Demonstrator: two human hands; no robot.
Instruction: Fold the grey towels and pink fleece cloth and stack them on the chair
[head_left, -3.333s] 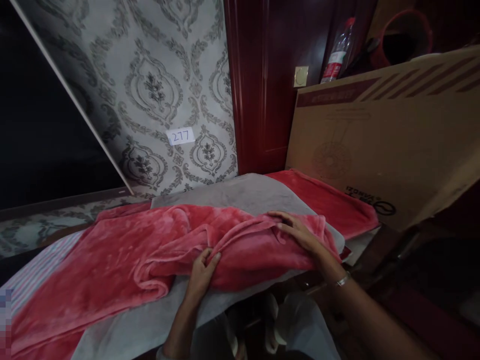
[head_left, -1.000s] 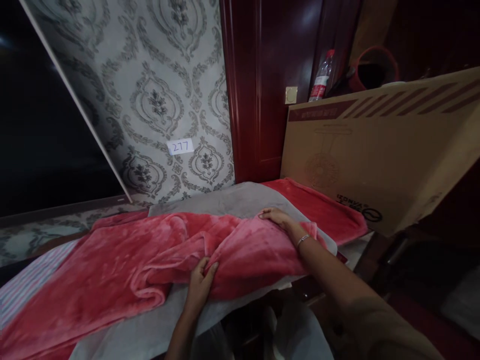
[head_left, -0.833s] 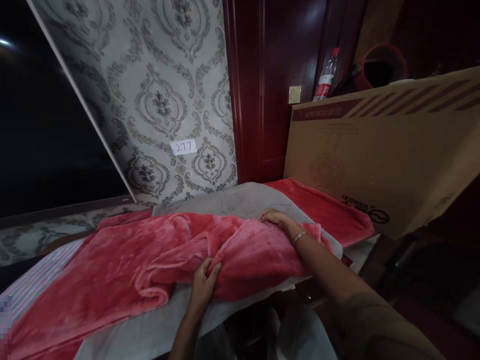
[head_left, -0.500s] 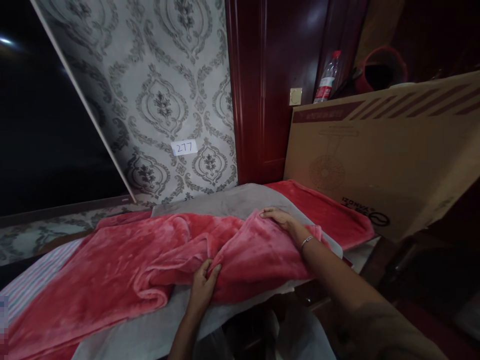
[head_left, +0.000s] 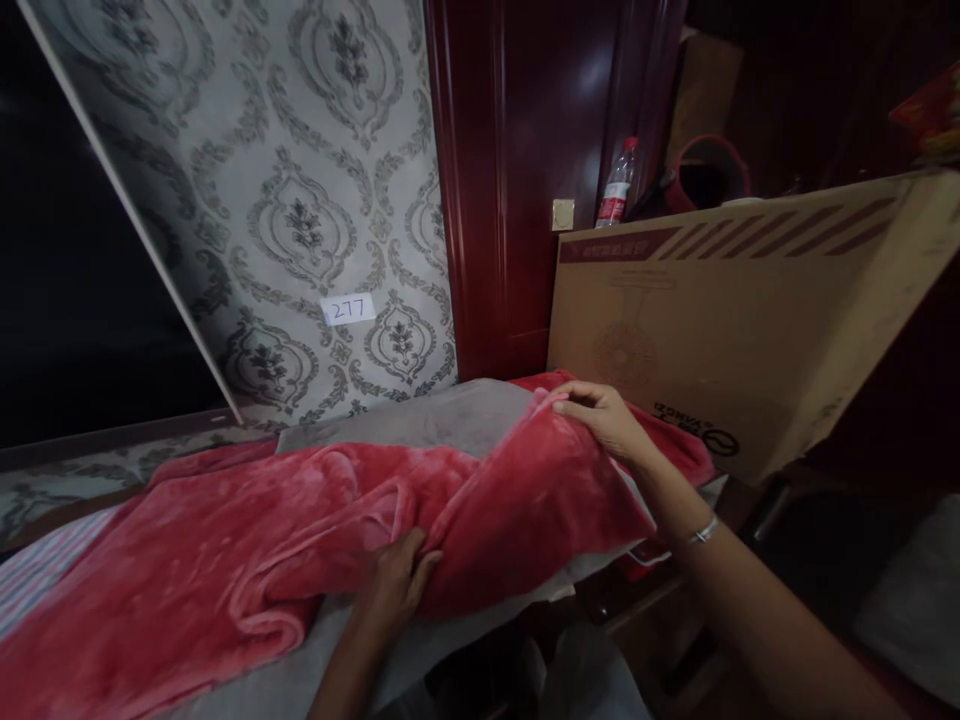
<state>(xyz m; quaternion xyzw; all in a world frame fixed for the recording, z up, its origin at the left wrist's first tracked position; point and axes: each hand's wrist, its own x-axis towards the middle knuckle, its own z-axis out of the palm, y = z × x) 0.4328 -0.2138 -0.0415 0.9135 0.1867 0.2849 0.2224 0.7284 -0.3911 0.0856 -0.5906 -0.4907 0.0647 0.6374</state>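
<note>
A plush red blanket (head_left: 315, 520) lies bunched and partly folded across a grey cloth (head_left: 420, 415). My right hand (head_left: 600, 415) pinches the blanket's upper edge between thumb and fingers and holds it raised above the cloth. Lower down and to the left, my left hand (head_left: 397, 580) grips the same blanket at a fold near its middle. Between the two hands the raised edge runs as a slanting line. More red fabric (head_left: 675, 440) shows behind my right forearm; whether it belongs to the same blanket I cannot tell.
A large cardboard box (head_left: 750, 310) stands at the right, with a plastic bottle (head_left: 616, 190) at its top edge. A dark screen (head_left: 90, 260) is at the left. A paper marked 277 (head_left: 349, 309) sits on the patterned wall. Striped fabric (head_left: 52, 560) lies at the lower left.
My right hand has lifted the blanket's edge higher off the cloth and slightly to the right. My left hand keeps its hold on the fold. The view has shifted a little.
</note>
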